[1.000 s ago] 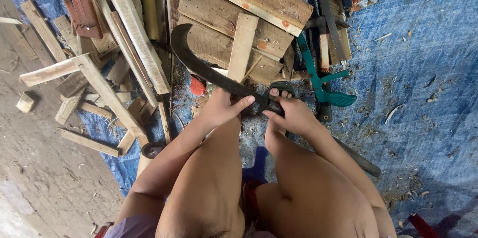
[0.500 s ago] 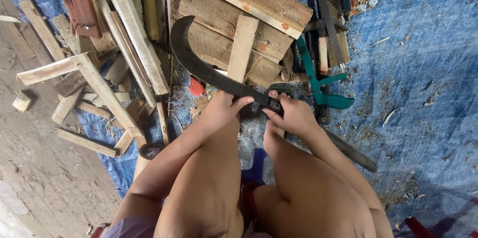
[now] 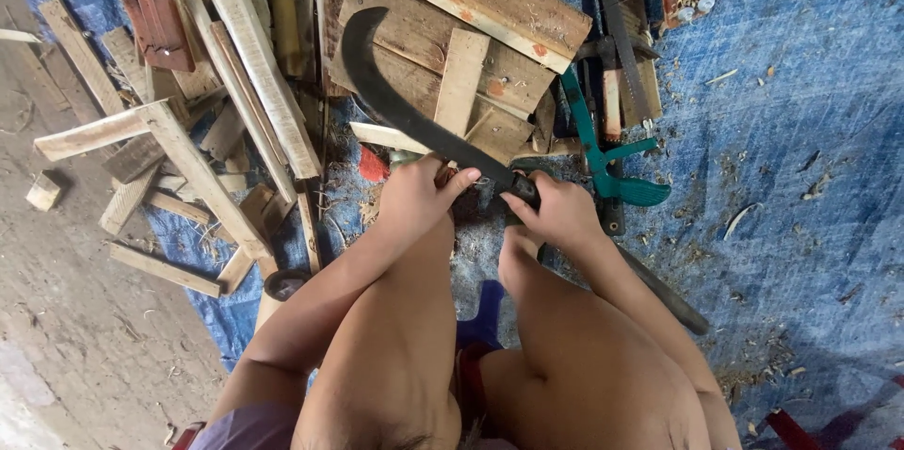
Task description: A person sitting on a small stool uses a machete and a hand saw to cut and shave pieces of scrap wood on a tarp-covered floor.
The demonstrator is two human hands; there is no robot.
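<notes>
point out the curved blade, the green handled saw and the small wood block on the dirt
curved blade (image 3: pixel 391 104), head view, middle of the dark blade
green handled saw (image 3: pixel 638 191), head view, on its green handle
small wood block (image 3: pixel 43 192), head view, its top face

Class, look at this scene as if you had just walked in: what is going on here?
A person crouches over a blue tarp strewn with scrap wood. The right hand grips the handle of a dark curved blade, while the left hand rests its fingers on the blade near the handle. The blade's hooked tip lies over a stack of wooden boards. A green-handled saw lies just beside the right hand.
</notes>
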